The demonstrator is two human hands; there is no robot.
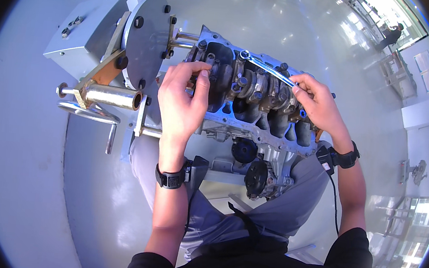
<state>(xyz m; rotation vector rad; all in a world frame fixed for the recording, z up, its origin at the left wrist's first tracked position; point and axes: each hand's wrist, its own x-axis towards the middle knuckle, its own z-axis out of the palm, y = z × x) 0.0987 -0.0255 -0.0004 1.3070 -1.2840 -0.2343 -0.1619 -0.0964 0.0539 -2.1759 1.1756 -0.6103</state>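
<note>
An engine block [221, 118] lies with its open crankcase side up, showing the crankshaft [249, 80] and bearing caps with several bolts [242, 82]. My right hand [316, 103] grips one end of a long shiny wrench [269, 69], whose ring end rests at a bolt on the block's far side. At the block's left end is my left hand [183, 97], thumb and fingers pinched together beside the leftmost bearing cap. What lies between those fingertips is hidden.
To the left, an engine stand holds the block with a round plate [148, 40], a grey box [87, 31] and a crank handle [111, 134]. Pulleys [257, 177] hang below the block, near my knees. A person [390, 36] sits far off at the upper right.
</note>
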